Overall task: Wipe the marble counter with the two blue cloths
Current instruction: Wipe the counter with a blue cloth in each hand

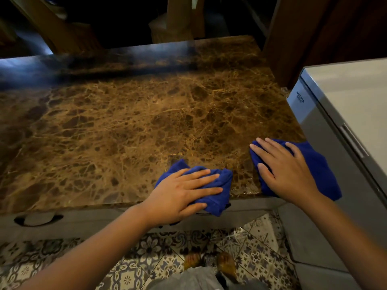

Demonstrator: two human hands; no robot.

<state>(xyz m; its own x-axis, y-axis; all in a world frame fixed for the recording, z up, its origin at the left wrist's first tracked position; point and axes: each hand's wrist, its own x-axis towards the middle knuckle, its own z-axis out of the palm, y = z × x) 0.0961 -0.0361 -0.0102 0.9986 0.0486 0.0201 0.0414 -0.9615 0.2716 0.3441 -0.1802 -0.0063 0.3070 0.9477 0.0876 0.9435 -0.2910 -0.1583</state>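
So I've got both hands down on the marble counter (129, 114) right now, one blue cloth under each. My left hand (180, 193) is pressed flat, fingers spread and pointing right, on top of the left cloth (217, 197), which is bunched up at the near edge of the counter with a corner drooping over the front. My right hand (287, 170) is flat too, fingers pointing up and left, palm pinning the right cloth (320, 170) at the near right corner, just beside the grey appliance (335, 114). Neither hand is really gripping, both are open and just pushing down on the fabric. The two cloths are near each other with a strip of bare marble between them. Patterned floor tiles (146, 256) show below the counter front.
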